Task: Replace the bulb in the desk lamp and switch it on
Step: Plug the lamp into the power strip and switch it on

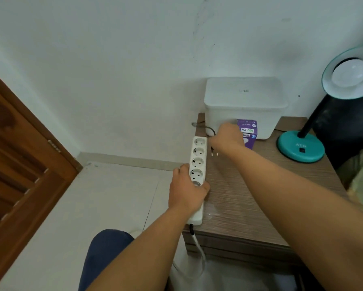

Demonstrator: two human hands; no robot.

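A teal desk lamp (302,149) stands at the right of the wooden bedside table (260,185), its shade tilted toward me with a white bulb (349,73) in it. A white power strip (197,158) lies along the table's left edge. My left hand (187,192) grips its near part. My right hand (229,135) holds the lamp's black cord, and the plug (214,153) hangs just below it, right of the strip, pins down. A purple bulb box (248,131) stands behind my right hand.
A white lidded plastic bin (245,101) sits against the wall at the back of the table. A wooden door (18,164) is at the left. The strip's white cable (199,248) drops off the table's front edge to the tiled floor.
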